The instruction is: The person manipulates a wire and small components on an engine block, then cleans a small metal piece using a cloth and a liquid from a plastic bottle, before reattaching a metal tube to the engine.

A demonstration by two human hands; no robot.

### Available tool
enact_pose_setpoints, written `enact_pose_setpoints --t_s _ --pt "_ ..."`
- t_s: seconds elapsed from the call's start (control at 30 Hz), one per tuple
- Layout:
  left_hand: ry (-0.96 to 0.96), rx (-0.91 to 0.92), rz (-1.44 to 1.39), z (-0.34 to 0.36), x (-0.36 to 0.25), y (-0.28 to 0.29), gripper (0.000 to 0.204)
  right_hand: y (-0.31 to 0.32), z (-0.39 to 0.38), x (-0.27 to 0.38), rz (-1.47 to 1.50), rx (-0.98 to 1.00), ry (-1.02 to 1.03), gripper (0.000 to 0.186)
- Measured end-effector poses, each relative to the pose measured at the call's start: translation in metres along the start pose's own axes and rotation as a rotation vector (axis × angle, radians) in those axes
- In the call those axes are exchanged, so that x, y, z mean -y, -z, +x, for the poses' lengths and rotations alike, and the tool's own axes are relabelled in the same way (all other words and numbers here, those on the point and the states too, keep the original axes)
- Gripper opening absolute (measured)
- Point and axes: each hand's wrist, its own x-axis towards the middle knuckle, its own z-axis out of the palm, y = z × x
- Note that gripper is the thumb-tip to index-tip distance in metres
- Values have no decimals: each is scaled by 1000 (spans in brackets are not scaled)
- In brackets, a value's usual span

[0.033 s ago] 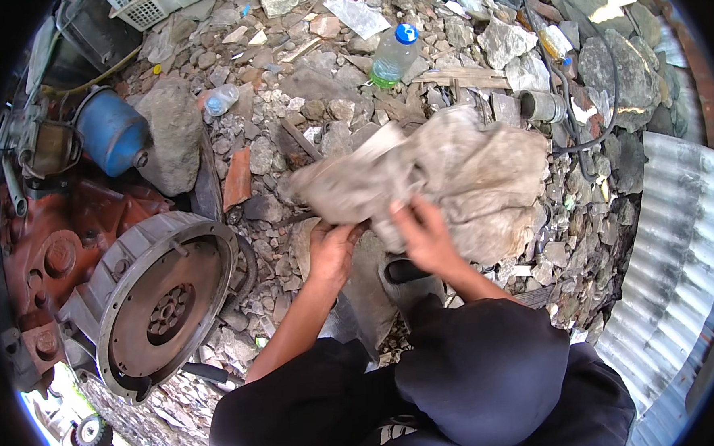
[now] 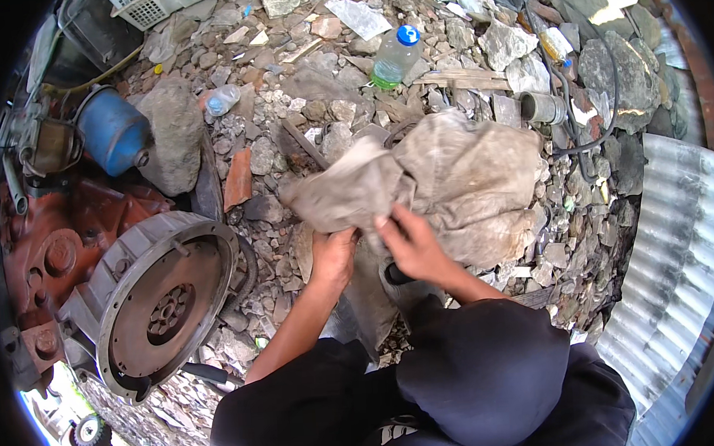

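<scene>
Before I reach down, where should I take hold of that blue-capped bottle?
Probably around the middle of the bottle, below its blue cap, coming from the near side: it seems to stand upright, and that rounded side looks uncovered.

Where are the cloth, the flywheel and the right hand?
Cloth point(image 2: 456, 184): head view, on its spread-out part.
Flywheel point(image 2: 168, 311): head view, on its hub.
Right hand point(image 2: 418, 250): head view, on its back.
</scene>
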Motion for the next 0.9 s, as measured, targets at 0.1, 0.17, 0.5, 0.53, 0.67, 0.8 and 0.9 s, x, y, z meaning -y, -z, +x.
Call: enact_pose_setpoints --t_s 0.1,0.17,0.5,0.53,0.67,0.8,0.9 --pt "47 31 30 8 -4 15 33 -1 0 7 -477 94 307 37" --pt "102 144 99 4 -4 21 35 -1 1 8 -506 54 374 41" --pt "420 333 -138 -7 -8 27 40 5 9 -16 -418 7 480 52" --pt "431 369 -163 -9 -14 22 40 6 15 -19 -457 -82 579 48" --pt "483 374 -103 -10 -27 14 40 20 25 -11 -577 -71 671 31" --pt "481 318 -75 -5 -26 20 40 21 32 -12 -535 -86 690 26" --pt "324 252 -40 -7 -35 15 39 18 38 -10 -498 -85 671 24"
